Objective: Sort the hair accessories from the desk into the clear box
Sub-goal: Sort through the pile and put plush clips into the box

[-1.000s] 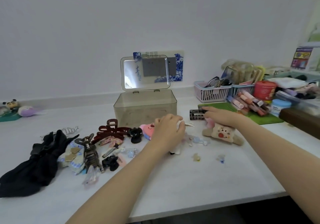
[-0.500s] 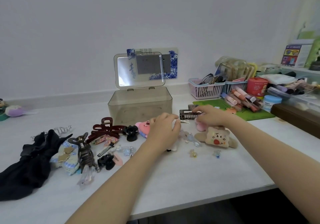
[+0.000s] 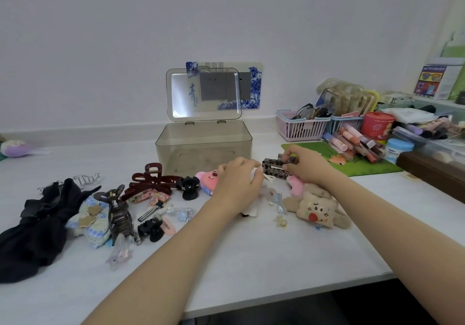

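Accessories scattered on desk [image 3: 251,261] in front of open clear box [image 3: 203,148], both hands over the pile.
Right hand [image 3: 308,164] pinches a dark studded clip [image 3: 274,169] between thumb and fingers, just right of the box. Left hand [image 3: 236,181] has fingers curled over a white item [image 3: 251,211]; real grip unclear. Count: two black mini claws [image 3: 190,187], two big brown claws [image 3: 153,182], one pink plush clip [image 3: 207,180], one beige plush clip [image 3: 314,209], one black scrunchie [image 3: 37,224].
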A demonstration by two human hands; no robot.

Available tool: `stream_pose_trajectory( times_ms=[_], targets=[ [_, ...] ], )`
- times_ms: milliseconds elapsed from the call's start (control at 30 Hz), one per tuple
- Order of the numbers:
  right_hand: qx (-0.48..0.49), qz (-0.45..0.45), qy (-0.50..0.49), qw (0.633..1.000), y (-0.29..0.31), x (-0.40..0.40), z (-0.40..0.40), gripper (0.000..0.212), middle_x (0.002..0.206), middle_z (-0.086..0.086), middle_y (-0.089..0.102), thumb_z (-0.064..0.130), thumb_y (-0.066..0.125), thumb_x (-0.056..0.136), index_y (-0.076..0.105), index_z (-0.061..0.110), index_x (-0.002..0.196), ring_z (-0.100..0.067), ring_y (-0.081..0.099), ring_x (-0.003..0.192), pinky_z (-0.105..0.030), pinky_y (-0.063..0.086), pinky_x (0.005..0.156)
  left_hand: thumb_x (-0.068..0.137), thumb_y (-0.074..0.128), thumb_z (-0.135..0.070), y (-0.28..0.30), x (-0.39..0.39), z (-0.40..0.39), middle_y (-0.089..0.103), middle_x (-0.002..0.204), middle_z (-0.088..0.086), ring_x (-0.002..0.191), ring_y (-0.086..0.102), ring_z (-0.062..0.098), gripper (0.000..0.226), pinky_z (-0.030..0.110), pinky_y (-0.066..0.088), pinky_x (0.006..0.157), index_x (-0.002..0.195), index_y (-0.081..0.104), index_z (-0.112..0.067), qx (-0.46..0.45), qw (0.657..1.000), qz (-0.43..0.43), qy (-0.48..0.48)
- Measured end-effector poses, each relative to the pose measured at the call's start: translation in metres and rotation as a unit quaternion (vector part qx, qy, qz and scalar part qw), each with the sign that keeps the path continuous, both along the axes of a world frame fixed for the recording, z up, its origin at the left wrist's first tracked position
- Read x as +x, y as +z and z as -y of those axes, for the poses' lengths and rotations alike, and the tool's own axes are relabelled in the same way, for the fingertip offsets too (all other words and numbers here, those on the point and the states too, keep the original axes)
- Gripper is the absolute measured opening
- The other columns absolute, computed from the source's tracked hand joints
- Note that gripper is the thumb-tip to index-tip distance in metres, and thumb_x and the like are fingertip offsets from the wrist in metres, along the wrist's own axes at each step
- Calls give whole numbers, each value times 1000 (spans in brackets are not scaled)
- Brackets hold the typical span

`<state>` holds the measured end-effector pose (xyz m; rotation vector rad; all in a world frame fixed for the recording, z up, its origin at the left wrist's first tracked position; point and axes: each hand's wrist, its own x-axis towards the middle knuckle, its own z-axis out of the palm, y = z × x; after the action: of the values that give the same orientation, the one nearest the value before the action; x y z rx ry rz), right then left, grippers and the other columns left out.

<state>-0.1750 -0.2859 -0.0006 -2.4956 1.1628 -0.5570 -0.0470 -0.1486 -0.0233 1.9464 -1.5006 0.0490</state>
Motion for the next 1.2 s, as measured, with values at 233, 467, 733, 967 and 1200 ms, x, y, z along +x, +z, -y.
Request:
stream_pose_trajectory(
  times_ms=[233,467,733,967,1200],
  targets=[
    [25,70,-1,997,-9,-6,-24,14,66,13,49,23,63,86,61,20,100,-3,46,53,-16,36,43,97,39,-30,2,-13,-4,58,122,-2,120,46,14,30,30,18,98,116,62,-25,8,999,-25,-37],
    [32,186,-40,981,-1,-24,-22,19,74,12,51,24,61,87,63,15,103,-14,52,75,-26,38,63,80,44,-56,10,-37,-14,60,117,-11,113,49,8,44,39,34,104,112,64,-34,25,979,-74,-187],
    [0,283,-44,958,-10,-52,-21,14,95,4,63,19,63,85,65,15,99,4,50,72,-3,37,59,73,74,-46,13,-60,-22,47,120,-7,112,44,8,66,21,34,99,133,47,-37,135,949,-33,-282],
    [-8,297,-30,954,-15,-62,-27,14,94,6,64,18,63,85,66,16,99,5,52,73,0,38,59,73,78,-31,17,-63,-23,54,111,-12,92,49,1,53,21,43,88,119,52,-28,139,940,-69,-303],
    [-8,296,-7,955,-7,-65,-31,12,97,5,66,18,64,85,66,17,96,-9,56,85,-16,42,73,71,78,-24,24,-55,-21,50,85,-19,60,47,-9,42,6,39,54,100,47,-26,146,946,-83,-279]
  ],
)
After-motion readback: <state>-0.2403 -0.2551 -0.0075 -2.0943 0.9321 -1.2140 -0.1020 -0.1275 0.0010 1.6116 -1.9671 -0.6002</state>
